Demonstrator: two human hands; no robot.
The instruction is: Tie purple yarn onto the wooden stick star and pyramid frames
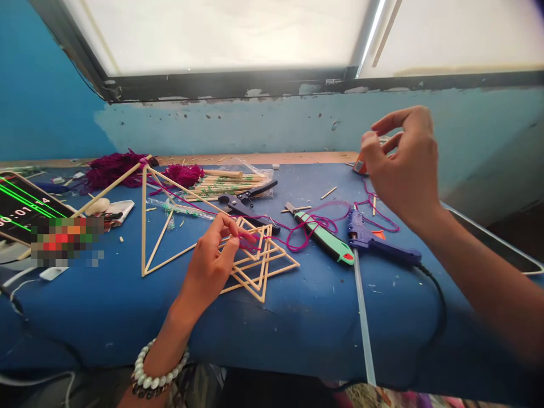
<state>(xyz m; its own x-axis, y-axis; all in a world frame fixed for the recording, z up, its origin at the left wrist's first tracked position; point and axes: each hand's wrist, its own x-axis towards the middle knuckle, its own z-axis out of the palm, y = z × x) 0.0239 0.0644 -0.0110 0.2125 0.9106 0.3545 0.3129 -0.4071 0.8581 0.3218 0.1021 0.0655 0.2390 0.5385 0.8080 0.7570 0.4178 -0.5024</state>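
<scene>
My left hand (pixel 215 255) is closed in a pinch on purple yarn (pixel 250 241), over small nested triangle frames of thin wooden sticks (pixel 266 275). A larger stick triangle (pixel 143 221) stands to its left, with purple yarn tied at its top corner. Loops of the yarn run right across the table, past a green utility knife (pixel 325 235) and a blue glue gun (pixel 378 246). Raised at the right, my right hand (pixel 403 164) has its thumb and fingertips together; what they hold, if anything, is too small to make out.
Purple yarn bundles (pixel 113 173), a pack of wooden sticks (pixel 229 184) and black cutters (pixel 246 201) lie toward the back of the blue table (pixel 297 323). A phone (pixel 25 209) showing a timer is at the left. A clear glue stick (pixel 363 317) points toward the front edge.
</scene>
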